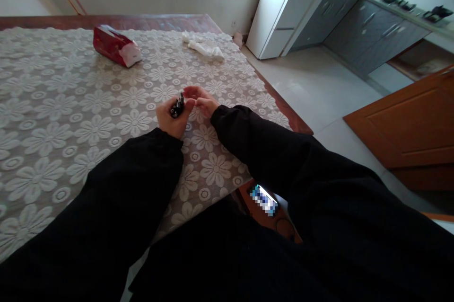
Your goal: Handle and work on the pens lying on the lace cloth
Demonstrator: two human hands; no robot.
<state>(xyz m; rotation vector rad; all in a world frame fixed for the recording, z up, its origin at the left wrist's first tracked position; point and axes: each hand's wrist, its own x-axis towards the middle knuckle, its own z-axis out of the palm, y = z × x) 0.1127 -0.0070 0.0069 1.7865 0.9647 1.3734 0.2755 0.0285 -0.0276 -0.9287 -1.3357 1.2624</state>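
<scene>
my left hand [170, 119] is closed around a small black object [177, 105] above the lace-covered counter [71, 117], and my right hand [201, 101] pinches at its top end. i can't read any writing on it, nor on the red packet [116, 46] farther back.

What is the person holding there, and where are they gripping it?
The left hand grips a small black object around its lower part; the right hand holds nothing visible.

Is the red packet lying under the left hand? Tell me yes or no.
No, the red packet lies far up the table, apart from the left hand, which holds a small black object.
</scene>
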